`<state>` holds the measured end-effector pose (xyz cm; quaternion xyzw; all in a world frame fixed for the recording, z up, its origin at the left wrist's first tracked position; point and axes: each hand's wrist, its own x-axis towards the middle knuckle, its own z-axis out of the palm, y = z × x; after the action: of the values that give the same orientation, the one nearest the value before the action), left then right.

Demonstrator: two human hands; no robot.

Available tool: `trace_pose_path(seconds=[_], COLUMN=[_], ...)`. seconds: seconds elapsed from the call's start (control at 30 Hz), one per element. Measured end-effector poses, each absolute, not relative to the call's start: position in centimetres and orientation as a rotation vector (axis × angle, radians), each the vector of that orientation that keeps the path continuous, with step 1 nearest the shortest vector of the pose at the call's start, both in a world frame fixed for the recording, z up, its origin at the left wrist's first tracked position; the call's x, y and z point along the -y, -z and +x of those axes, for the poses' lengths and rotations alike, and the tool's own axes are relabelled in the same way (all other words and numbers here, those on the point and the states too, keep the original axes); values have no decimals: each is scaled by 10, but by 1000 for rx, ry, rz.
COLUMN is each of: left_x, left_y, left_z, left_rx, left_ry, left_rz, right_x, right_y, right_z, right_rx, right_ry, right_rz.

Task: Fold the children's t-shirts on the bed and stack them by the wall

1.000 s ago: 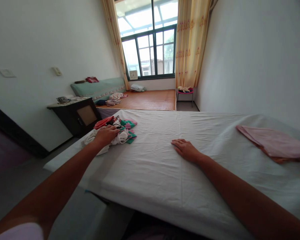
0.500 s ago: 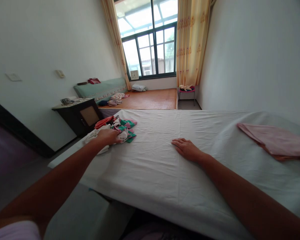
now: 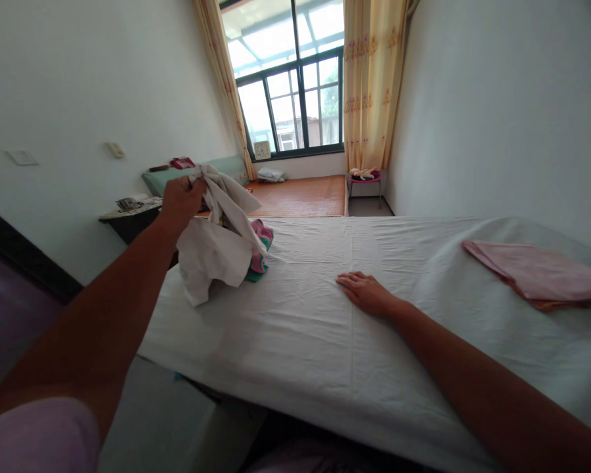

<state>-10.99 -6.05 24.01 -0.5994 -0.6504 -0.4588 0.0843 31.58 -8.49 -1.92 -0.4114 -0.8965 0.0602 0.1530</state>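
My left hand (image 3: 184, 197) grips an off-white garment (image 3: 219, 249) by its upper part, held up over the left side of the table. The cloth hangs in loose folds; its exact kind does not show. Behind it, partly hidden, lies a crumpled green-and-pink cloth (image 3: 260, 263). My right hand (image 3: 364, 291) rests palm down on the white sheet (image 3: 305, 315), fingers stretched out and holding nothing. Far to its right lies a folded pink cloth (image 3: 542, 272), with an orange-brown edge beneath.
Beyond the table stands a bed with a brown mat (image 3: 300, 196). A dark cabinet (image 3: 128, 226) is at the left, partly behind my arm. A pink stool (image 3: 365, 177) stands by the curtain (image 3: 374, 85). On the windowsill sits a square clock (image 3: 262, 150).
My left hand has risen from the clothes pile, lifting the off-white garment, which now hangs unfolded and covers much of the pile. My right hand stays in place on the sheet.
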Motion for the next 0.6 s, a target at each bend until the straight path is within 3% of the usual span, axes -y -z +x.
trace_pose_path(seconds=[0.17, 0.27, 0.43, 0.6], left_x=[56, 64, 82, 91], left_y=[-241, -227, -203, -201], left_z=[-53, -14, 40, 72], left_rx=[1899, 1995, 1733, 1594], left_ry=[1921, 2009, 2146, 2313], left_rz=[-1908, -2253, -2748, -3013], right_x=[85, 84, 94, 107], right_y=[17, 12, 6, 2], right_z=[318, 315, 302, 287], right_rx=[2516, 2349, 2003, 1958], right_ry=[-232, -424, -910, -938], right_rz=[-1152, -1109, -932, -953])
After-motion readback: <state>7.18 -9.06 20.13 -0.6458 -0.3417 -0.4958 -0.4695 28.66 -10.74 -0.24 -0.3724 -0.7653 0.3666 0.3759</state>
